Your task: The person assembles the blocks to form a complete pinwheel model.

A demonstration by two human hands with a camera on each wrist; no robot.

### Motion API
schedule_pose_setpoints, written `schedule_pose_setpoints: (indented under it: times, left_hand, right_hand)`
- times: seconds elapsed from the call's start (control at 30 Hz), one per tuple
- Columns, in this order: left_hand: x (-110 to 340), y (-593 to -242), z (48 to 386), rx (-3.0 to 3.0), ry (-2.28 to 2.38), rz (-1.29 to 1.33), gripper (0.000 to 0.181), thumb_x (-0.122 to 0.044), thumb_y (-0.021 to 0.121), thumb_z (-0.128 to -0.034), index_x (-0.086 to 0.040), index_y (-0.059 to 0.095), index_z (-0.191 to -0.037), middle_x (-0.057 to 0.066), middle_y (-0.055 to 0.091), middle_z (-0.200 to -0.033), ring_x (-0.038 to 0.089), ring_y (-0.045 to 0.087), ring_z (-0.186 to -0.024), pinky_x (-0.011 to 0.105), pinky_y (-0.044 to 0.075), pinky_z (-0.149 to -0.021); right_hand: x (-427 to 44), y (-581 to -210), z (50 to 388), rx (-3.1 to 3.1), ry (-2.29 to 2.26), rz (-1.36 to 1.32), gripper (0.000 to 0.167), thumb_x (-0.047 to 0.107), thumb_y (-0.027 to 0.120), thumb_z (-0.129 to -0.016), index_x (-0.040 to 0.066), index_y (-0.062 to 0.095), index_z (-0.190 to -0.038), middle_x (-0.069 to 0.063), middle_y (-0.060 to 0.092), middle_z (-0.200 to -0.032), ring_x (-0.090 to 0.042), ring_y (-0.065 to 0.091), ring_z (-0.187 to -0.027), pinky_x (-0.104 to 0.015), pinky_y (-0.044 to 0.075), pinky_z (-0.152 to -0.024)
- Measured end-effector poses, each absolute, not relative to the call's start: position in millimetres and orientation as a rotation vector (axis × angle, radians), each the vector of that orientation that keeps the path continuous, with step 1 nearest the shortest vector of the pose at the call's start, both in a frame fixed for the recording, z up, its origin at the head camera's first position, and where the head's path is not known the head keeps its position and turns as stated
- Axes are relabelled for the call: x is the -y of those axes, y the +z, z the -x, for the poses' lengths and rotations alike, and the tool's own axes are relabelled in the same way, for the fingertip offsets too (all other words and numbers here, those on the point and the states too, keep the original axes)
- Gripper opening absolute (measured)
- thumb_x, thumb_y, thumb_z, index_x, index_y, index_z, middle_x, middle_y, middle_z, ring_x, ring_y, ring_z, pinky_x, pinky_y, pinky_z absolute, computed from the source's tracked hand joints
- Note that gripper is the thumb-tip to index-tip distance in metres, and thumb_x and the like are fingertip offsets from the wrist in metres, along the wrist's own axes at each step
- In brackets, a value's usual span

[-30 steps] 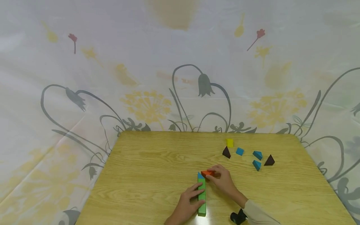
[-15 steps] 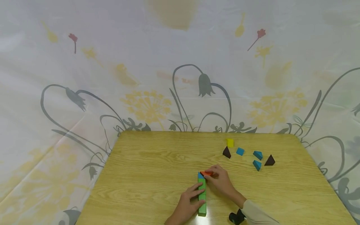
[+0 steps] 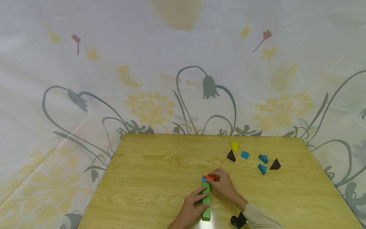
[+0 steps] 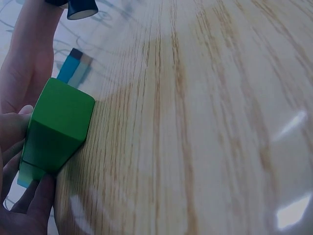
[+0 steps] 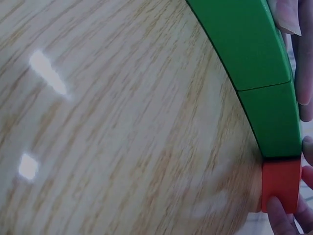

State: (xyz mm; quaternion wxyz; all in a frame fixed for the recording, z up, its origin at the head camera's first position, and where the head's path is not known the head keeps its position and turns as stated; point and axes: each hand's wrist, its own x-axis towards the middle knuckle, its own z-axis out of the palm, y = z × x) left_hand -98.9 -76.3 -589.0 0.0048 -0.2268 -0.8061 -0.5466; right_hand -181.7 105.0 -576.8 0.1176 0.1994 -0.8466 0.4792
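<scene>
A row of green blocks (image 3: pixel 206 214) lies on the table, with a small blue triangular block (image 3: pixel 204 179) at its far end. My left hand (image 3: pixel 188 208) rests its spread fingers and thumb on the green blocks (image 4: pixel 63 107). The thumb and fingers of my right hand (image 3: pixel 224 186) pinch a red triangular block (image 3: pixel 211 176) against the blue one. In the right wrist view the red block (image 5: pixel 281 181) meets the end of the green row (image 5: pixel 269 117); the blue block cannot be made out there.
Toward the back right lie a yellow block (image 3: pixel 234 146), two dark triangular blocks (image 3: pixel 231 156) (image 3: pixel 275 164) and several blue blocks (image 3: pixel 245 155). A black device (image 3: pixel 238 220) is beside the right forearm at the front. A patterned cloth (image 3: pixel 160 47) hangs behind the wooden table (image 3: pixel 148 178).
My right hand has moved the red block slightly left, from beside the blue block's tip to against it. The left hand stays on the green blocks.
</scene>
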Motion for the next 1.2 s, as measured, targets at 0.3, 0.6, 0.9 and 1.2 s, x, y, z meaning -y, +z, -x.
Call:
schedule_pose_setpoints:
  times: [0.3,0.6,0.9,1.2]
  left_hand:
    - [76,-590,99,2.524,-1.705,0.712,0.041,-0.027,0.067,-0.089,-0.005,0.063,-0.124,0.007,0.049,-0.139,0.029,0.044,-0.127,0.035,0.039,-0.102]
    - [76,-589,99,2.541,-1.718,0.695,0.041,-0.027,0.066,-0.0895,-0.005,0.063,-0.124,0.007,0.048,-0.14,0.03,0.043,-0.128,0.038,0.039,-0.103]
    - [76,-589,99,2.542,-1.754,0.684,0.041,-0.028,0.066,-0.0895,-0.005,0.062,-0.124,0.006,0.048,-0.141,0.028,0.043,-0.129,0.032,0.039,-0.102]
    - [77,-590,98,2.53,-1.765,0.694,0.043,-0.029,0.065,-0.0898,-0.005,0.062,-0.125,0.005,0.047,-0.142,0.03,0.042,-0.129,0.032,0.039,-0.102]
  right_hand:
    - [-104,-567,180,2.528,1.46,-0.555,0.021,0.006,0.08,-0.074,0.0,0.073,-0.092,-0.007,0.061,-0.089,-0.02,0.058,-0.072,-0.023,0.05,-0.061]
    - [-104,-565,182,2.556,1.463,-0.633,0.019,0.008,0.078,-0.077,-0.001,0.072,-0.093,-0.008,0.061,-0.089,-0.023,0.059,-0.076,-0.024,0.052,-0.063]
    - [-105,-564,183,2.581,1.448,-0.671,0.02,0.01,0.077,-0.079,-0.001,0.071,-0.095,-0.009,0.061,-0.09,-0.025,0.06,-0.078,-0.027,0.053,-0.064]
    - [-107,-566,183,2.587,1.443,-0.611,0.021,0.009,0.074,-0.082,0.0,0.07,-0.099,-0.007,0.061,-0.09,-0.02,0.059,-0.077,-0.025,0.051,-0.065]
